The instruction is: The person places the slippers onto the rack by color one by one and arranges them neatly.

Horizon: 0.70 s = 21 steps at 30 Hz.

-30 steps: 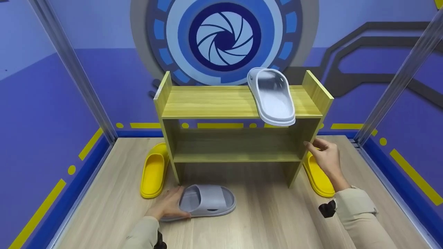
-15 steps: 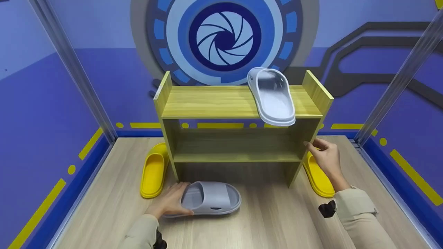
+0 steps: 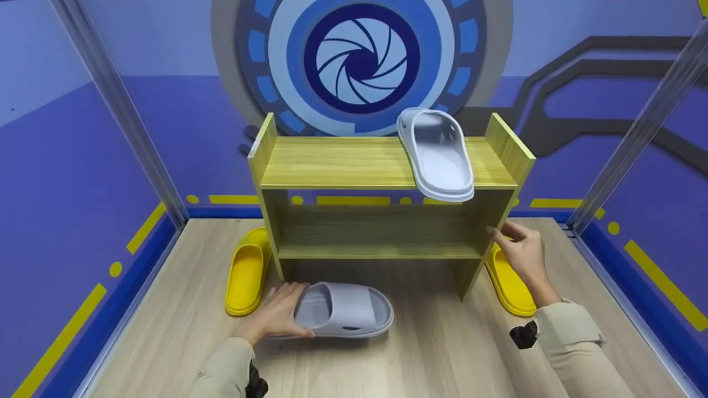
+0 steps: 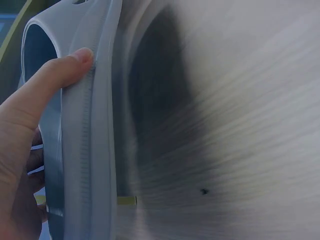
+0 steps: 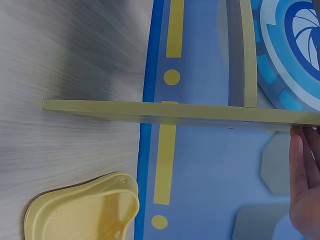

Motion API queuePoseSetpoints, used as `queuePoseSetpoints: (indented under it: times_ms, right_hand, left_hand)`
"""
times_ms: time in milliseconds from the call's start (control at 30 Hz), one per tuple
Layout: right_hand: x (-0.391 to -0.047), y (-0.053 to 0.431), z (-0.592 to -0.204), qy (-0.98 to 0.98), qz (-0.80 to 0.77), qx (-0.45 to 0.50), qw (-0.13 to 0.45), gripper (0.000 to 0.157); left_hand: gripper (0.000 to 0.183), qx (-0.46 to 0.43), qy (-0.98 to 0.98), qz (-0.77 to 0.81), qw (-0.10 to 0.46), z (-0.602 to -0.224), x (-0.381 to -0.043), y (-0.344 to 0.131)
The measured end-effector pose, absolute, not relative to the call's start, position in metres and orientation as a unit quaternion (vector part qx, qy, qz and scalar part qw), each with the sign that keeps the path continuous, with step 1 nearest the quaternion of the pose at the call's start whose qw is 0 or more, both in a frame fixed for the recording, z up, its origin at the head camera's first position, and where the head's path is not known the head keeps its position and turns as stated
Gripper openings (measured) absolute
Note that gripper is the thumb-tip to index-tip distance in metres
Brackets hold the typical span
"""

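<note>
A grey slide slipper (image 3: 352, 307) is held sideways by my left hand (image 3: 279, 312), low over the table in front of the shelf, toe to the right. In the left wrist view my thumb lies along the slipper's (image 4: 85, 150) side, other fingers are on the far side, and a dark shadow spreads beside the sole. My right hand (image 3: 521, 251) pinches the right side panel of the wooden shelf (image 3: 337, 160); in the right wrist view its fingers (image 5: 298, 160) lie against the panel's outer face. A second grey slipper (image 3: 442, 160) sits on the top board, heel overhanging the front edge.
One yellow slipper (image 3: 245, 279) lies on the table (image 3: 420, 354) left of the shelf, and another yellow slipper (image 3: 510, 282) lies to the right, partly behind my right hand. A lower shelf board (image 3: 379, 237) spans between the side panels. Printed walls with metal posts enclose the table.
My left hand has carried the grey slipper slightly right and away from me, toward the shelf's foot. My right hand has stayed on the side panel.
</note>
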State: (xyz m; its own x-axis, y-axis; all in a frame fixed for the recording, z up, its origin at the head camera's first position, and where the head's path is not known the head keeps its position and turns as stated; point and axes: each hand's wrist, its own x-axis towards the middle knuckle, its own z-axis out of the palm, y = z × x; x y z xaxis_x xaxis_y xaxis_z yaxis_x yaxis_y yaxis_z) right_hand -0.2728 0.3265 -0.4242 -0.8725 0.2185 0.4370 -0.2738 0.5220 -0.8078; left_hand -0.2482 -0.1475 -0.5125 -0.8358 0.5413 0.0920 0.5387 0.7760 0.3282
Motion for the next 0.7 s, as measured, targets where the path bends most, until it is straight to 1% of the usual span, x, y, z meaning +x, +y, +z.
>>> queuePoseSetpoints:
  times_ms: [400, 700]
  right_hand:
    - [-0.272, 0.328, -0.425, -0.838, 0.482, 0.019, 0.255, 0.038]
    - [-0.272, 0.328, -0.425, -0.843, 0.479, 0.016, 0.243, 0.043]
  left_hand:
    - [0.098, 0.304, 0.936, 0.176, -0.024, -0.492, -0.245, -0.137]
    - [0.097, 0.317, 0.934, 0.158, -0.038, -0.479, -0.245, -0.134]
